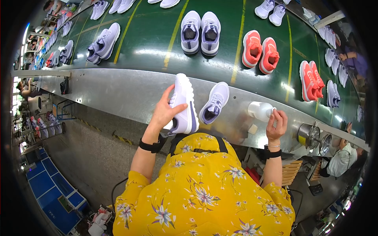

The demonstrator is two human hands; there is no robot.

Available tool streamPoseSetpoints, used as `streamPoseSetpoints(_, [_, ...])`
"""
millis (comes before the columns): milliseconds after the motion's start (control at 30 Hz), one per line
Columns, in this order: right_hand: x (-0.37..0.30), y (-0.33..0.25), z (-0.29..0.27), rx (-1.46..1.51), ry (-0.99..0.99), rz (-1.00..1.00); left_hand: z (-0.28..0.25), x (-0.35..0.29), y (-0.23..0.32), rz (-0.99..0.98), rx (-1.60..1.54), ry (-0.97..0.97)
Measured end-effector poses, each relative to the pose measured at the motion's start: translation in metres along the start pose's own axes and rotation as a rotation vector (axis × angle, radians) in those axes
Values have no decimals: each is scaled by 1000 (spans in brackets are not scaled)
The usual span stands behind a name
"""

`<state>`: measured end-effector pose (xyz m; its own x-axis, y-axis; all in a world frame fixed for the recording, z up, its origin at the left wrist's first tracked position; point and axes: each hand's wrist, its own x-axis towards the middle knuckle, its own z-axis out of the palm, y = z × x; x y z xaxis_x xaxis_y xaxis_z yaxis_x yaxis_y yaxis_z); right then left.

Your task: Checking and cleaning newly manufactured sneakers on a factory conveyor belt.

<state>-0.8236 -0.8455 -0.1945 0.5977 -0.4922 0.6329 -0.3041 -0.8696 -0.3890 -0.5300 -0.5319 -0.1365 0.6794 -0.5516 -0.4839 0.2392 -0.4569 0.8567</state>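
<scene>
My left hand (165, 112) is wrapped round a pale lavender sneaker (182, 100), which is turned so that its white sole edge faces right. Its mate, another lavender sneaker (215, 103), rests on the metal ledge just to the right, toe pointing away. My right hand (278, 125) is closed, with fingertips pinched at the white tip of a translucent white bottle (260, 111). Whether the bottle stands or leans is hard to tell. A small cream-coloured block (252, 129) lies on the ledge between the bottle and my body.
Beyond the metal ledge (118, 84) runs a green conveyor belt (149, 47) with yellow lines. It carries several pairs of shoes, including lavender sneakers (201, 33) and coral sneakers (260, 52). Round metal containers (309, 135) stand at the right. Other people are at both sides.
</scene>
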Motion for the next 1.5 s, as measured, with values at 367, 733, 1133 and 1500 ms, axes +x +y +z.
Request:
streamPoseSetpoints(367, [-15,18,9,-8,12,67,17,-2,10,24,271,8])
streamPoseSetpoints(733, [-26,78,3,805,327,1206,11,6,-2,-67,97,-62])
streamPoseSetpoints(1133, [-104,202,25,1649,393,1577,36,2,-43,-28,4,-68])
streamPoseSetpoints(1500, [-79,216,64,1642,222,1475,34,-8,-59,-38,18,31])
